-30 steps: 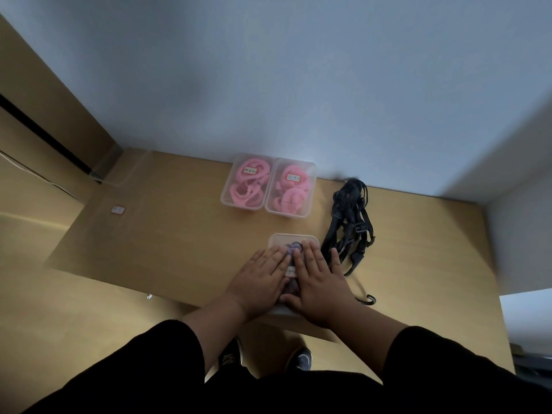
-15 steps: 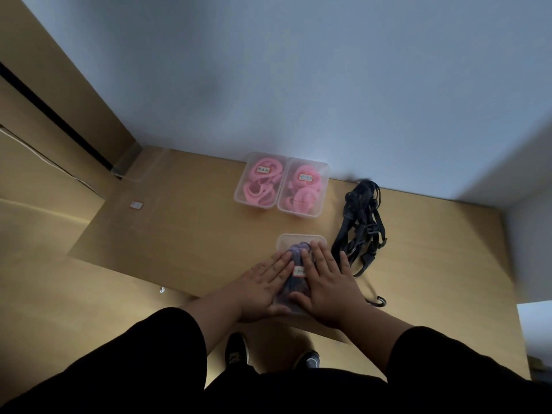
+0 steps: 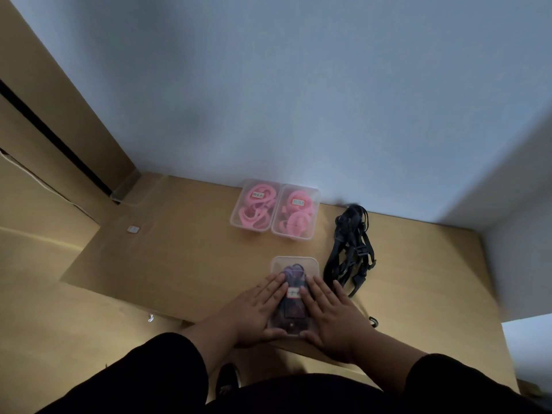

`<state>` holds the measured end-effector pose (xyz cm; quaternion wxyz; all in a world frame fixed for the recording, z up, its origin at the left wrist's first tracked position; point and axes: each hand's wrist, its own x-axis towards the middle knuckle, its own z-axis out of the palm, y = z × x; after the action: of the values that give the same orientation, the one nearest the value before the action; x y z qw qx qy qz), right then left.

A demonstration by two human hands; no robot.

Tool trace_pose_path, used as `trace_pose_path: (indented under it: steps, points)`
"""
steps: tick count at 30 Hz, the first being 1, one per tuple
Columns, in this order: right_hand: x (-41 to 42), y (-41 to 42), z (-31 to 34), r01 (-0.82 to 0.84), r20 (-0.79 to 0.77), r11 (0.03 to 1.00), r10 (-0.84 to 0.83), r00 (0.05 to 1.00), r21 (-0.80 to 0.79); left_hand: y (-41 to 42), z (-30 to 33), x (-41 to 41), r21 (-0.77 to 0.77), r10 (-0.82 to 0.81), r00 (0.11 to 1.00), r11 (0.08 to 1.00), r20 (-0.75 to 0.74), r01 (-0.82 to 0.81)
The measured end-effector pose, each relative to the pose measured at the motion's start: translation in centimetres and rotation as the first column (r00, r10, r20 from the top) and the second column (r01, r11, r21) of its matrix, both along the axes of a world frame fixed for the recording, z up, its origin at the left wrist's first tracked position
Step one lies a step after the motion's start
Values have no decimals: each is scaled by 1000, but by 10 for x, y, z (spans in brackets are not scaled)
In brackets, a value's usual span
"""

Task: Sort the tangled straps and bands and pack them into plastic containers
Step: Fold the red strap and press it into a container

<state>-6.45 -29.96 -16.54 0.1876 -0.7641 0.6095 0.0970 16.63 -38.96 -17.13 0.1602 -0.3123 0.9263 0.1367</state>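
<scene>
Pressing against a pale wall [image 3: 298, 85], a wooden table [image 3: 185, 258] holds lidded containers [image 3: 274, 209].

Wooden table [image 3: 191, 264]: containers [image 3: 274, 209], straps [image 3: 349, 249].

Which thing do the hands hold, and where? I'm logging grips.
Nothing is gripped. Both the left hand and right hand press flat, fingers straight, on the lid of the near container, thumbs at its near edge.
</scene>
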Motion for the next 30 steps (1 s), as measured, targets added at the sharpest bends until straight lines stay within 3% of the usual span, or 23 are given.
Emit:
trace_pose_path:
  steps: [2,6,11,15,21,30]
  points:
    - [1,-1,-3,4,-25,1000,-5,1000,-18,0,6,-3,-20,19,999,1000,-36,-20]
    - [3,-2,-1,17,-46,999,-15,999,49,2,15,-9,30,-21,999,999,45,20]
    - [10,-10,4,-31,-83,998,34,996,46,8,19,-9,-9,62,996,998,66,-62]
    - [29,-27,25,-175,-121,979,162,979,-107,5,27,13,-2,97,991,995,87,-97]
    - [74,-51,47,-409,-118,912,404,907,-21,-9,34,63,-23,205,975,979,91,-204]
    - [140,-104,39,-429,-107,903,426,898,-8,-66,40,131,12,171,985,985,-4,-170]
